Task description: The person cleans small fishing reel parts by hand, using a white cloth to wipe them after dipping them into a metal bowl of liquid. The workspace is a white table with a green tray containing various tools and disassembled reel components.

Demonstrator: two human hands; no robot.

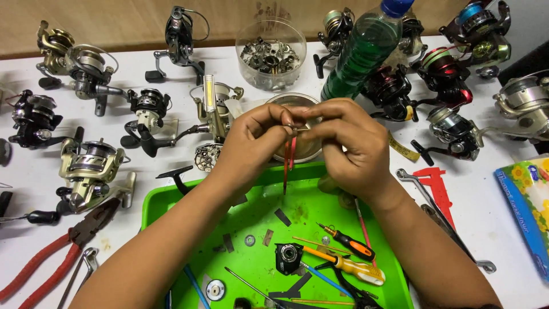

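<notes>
- The left hand [251,134] is nearly closed: thumb and fingers pinch the red tweezers [289,163], whose legs hang down towards the green tray [154,200] while the tips point up into the meeting fingertips.
- A small part [293,129] sits between the two hands, right at the tweezer tips, above the tray's far edge and in front of a glass dish [306,151]. It is too small to say what kind of part it is.
- The right hand [349,146] is also curled almost shut, its thumb and forefinger closing on the same small part from the other side; the other fingers fold in under it.
- To do this step well, I judge the wrists should stay braced and close together, so the tweezers move only a little against the part.
- Keeping the work over the tray looks wise: a dropped piece would land among the washers and screwdrivers [346,254] there rather than roll off between the reels [91,166] on the white table [492,229].
- A light squeeze on the tweezers seems best; too hard a grip could make the part spring away.
- Beyond the hands stand a clear tub of metal bits [270,54] and a bottle of green liquid [366,48]; pliers [54,257] lie at the far left, and a red caliper [434,186] lies to the right of the tray.
</notes>
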